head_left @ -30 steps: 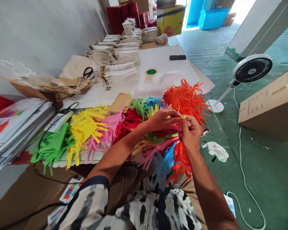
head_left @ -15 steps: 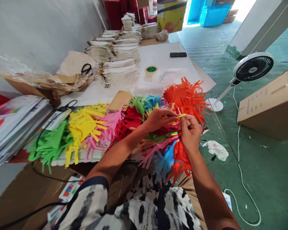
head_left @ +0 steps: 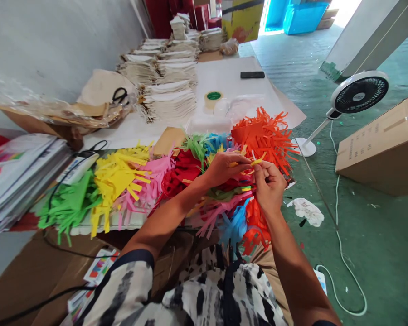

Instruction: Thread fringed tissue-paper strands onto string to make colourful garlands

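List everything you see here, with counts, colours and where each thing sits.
fringed paper pieces: many, green, yellow, pink, red, blue, orange; near table edge
paper strip: one, yellow-orange; pinched between both hands
stacked flat bundles: many, beige; far table
tape roll: one, tan, green core; table middle
phone: one, black; far table
scissors: one, black handles; left of bundles
fan: one, white; floor, right
cardboard box: one, brown; floor, right
left hand: one, bare, pinching paper strip
right hand: one, bare, pinching paper strip

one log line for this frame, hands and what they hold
left hand: pinching yellow paper strip | right hand: pinching same strip | below: multicolour fringe pile | behind: orange fringe
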Action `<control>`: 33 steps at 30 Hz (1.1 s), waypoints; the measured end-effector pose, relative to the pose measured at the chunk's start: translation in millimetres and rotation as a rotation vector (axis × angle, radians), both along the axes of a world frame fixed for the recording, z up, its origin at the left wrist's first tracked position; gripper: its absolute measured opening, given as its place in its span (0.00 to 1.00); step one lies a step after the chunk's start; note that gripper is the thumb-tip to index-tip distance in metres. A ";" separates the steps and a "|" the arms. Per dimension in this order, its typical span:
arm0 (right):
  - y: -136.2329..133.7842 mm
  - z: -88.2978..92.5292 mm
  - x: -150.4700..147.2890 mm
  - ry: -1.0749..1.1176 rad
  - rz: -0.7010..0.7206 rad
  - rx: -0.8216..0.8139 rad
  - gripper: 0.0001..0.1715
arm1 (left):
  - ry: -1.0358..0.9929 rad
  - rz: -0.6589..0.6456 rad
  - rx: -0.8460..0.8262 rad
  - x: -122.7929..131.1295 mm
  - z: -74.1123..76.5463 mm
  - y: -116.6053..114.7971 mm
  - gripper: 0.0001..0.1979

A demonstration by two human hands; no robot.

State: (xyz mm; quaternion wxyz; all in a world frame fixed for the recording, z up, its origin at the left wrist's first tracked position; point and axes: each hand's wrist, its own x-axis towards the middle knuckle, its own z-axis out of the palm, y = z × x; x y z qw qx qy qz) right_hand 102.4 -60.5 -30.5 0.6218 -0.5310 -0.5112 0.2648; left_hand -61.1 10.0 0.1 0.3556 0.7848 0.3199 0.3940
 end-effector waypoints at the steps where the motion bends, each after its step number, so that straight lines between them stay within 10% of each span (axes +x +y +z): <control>1: 0.1 -0.1 -0.2 -0.005 -0.005 -0.001 0.20 | 0.002 -0.001 0.007 0.1 0.0 0.0 0.10; 14: 4.8 -10.9 -0.1 -0.004 -0.082 0.003 0.19 | 0.091 0.092 0.325 5.2 -4.3 -2.7 0.10; 20: 7.9 -12.2 -0.1 -0.018 -0.063 -0.006 0.19 | 0.042 -0.135 0.023 7.9 0.4 -0.5 0.12; 26: 2.4 -6.2 -0.7 -0.030 -0.057 -0.009 0.21 | -0.122 -0.071 -0.236 5.0 -3.4 19.4 0.17; 33: -0.3 -6.0 -2.9 -0.021 0.000 0.013 0.20 | -0.061 -0.089 -0.199 5.7 -6.0 24.1 0.18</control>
